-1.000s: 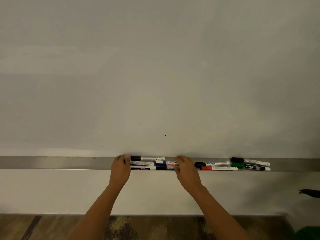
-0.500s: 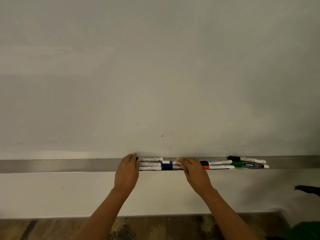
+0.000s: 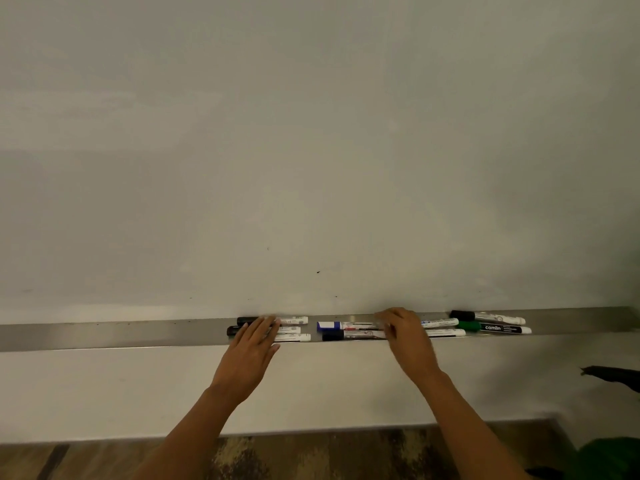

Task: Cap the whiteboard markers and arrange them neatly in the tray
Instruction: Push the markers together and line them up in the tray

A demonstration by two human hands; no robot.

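We see the markers [image 3: 292, 329] lying lengthwise in the metal tray [image 3: 104, 336] under the whiteboard [image 3: 311, 150]: three side by side at the left, a blue-capped marker [image 3: 328, 326] among the middle group, and a green-capped marker [image 3: 491, 328] near the right end. Our left hand [image 3: 249, 355] lies flat, fingers straight, across the left three. Our right hand [image 3: 408, 341] bends over the middle group, and we cannot tell whether it pinches one.
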